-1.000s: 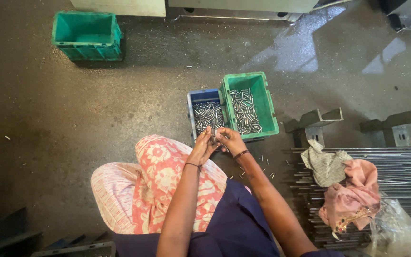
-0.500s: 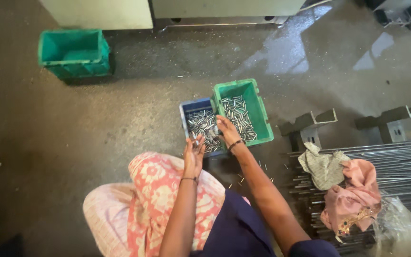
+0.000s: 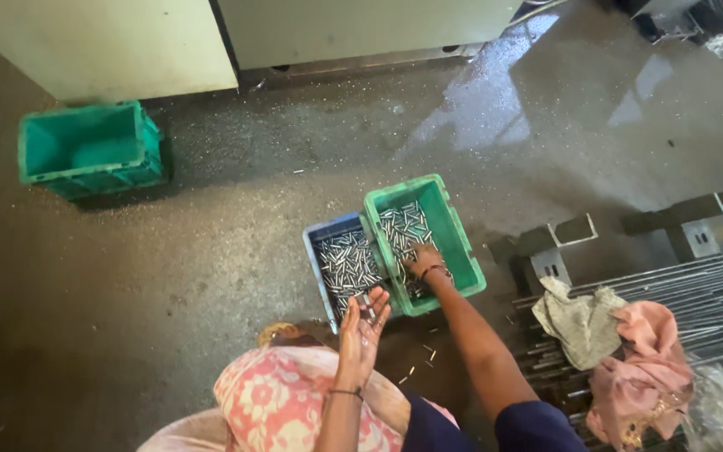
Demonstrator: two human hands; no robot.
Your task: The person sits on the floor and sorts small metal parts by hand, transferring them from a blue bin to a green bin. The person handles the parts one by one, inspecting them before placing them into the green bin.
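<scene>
Far to the left an empty green crate (image 3: 85, 151) stands alone on the dark concrete floor (image 3: 169, 276), well apart from the person's hands. Nearer the middle, a blue bin (image 3: 328, 251) lies touching a green bin (image 3: 462, 251) on its right; both hold heaps of short metal pins (image 3: 346, 266), lying in mixed directions, many with their long axes running roughly away from the person.

The left hand (image 3: 361, 325) hovers palm up at the near edge of the blue bin, fingers spread and loosely curled, well open; one or two small pins seem to rest on the palm and fingers, though they are too small to be sure of. The blue bin's pins lie just ahead of this hand, so it is the nearer hand to that bin.

The right hand (image 3: 423, 261) reaches further forward and to the right, down inside the green bin, fingers bent onto the pins there (image 3: 403, 226). Whether it has closed on any cannot be told, since the fingertips are hidden among the metal. A few stray pins (image 3: 420, 360) lie on the floor between the arms.

At the far right, a grey rag (image 3: 579, 322) and a pink cloth (image 3: 646, 360) lie on a bundle of long steel rods (image 3: 713, 285)
</scene>
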